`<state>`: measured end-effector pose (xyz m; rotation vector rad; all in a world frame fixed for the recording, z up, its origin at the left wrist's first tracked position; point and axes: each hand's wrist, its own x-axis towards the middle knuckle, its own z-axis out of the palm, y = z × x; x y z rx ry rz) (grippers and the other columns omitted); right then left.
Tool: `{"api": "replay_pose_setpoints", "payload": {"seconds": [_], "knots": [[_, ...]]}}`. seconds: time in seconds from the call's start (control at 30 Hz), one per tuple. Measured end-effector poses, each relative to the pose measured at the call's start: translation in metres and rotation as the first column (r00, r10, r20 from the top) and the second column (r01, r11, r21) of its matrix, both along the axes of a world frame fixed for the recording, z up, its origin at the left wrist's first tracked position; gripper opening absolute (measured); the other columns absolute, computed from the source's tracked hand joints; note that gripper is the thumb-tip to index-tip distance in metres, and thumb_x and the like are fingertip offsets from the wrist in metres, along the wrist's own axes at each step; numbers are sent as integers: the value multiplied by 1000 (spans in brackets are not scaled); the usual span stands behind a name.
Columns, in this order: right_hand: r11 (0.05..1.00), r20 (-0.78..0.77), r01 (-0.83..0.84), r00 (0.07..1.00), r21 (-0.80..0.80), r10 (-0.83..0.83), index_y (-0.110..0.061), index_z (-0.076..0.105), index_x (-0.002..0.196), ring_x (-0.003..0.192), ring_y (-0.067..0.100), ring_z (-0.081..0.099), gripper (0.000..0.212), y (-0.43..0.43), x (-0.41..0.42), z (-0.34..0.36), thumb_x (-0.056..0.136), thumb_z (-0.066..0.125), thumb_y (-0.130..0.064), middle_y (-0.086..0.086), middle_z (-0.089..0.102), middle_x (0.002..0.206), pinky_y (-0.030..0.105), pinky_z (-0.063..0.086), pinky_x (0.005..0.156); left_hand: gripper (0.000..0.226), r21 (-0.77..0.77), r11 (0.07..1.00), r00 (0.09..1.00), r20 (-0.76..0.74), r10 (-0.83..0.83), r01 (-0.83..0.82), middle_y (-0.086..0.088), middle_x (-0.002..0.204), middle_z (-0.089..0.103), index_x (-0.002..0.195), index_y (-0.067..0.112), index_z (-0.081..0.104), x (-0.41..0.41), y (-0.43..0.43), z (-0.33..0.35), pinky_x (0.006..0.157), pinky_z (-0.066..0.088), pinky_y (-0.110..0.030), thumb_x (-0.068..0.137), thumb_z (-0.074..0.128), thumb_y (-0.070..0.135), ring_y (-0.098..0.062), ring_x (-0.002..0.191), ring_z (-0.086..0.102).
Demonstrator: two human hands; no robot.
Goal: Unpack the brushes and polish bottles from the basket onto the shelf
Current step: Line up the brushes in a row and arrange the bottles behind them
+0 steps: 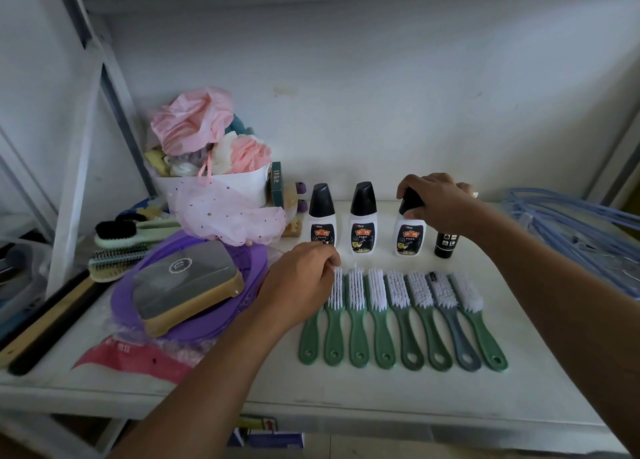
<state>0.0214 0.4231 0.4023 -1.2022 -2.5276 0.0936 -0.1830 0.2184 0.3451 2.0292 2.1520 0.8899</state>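
Several green-handled brushes with white bristles lie side by side on the white shelf; one of them has a grey handle. My left hand is closed over the leftmost brush, covering its head. Behind the row stand white polish bottles with black caps: one at the left, one in the middle. My right hand grips the cap of the third bottle, which stands upright. A small black bottle stands under my right wrist. No basket for the task is visible.
At the left lie a purple lid with a grey-and-tan brush block on it, several larger brushes, and a white tub of pink sponges. Blue hangers fill the right side. A red packet lies at the front left.
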Motion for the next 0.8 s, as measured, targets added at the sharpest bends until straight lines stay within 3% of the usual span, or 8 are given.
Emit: {"api": "replay_pose_setpoints", "payload": {"seconds": [0.57, 0.8], "knots": [[1000, 5, -2, 1000, -21, 2, -36, 50, 109, 123, 19, 33, 26, -4, 1, 4, 89, 66, -31, -12, 52, 100, 42, 20, 88, 24, -5, 1000, 1000, 0, 7, -7, 9, 105, 67, 105, 23, 69, 0, 0, 0, 83, 55, -39, 96, 49, 14, -10, 99, 61], [999, -15, 8, 1000, -35, -8, -38, 52, 116, 132, 18, 29, 31, -7, 2, 6, 89, 65, -30, -8, 51, 104, 40, 18, 87, 24, -4, 1000, 1000, -12, 10, -10, 10, 105, 67, 104, 24, 69, 0, 1, -1, 83, 55, -39, 96, 49, 13, -10, 99, 61]]}}
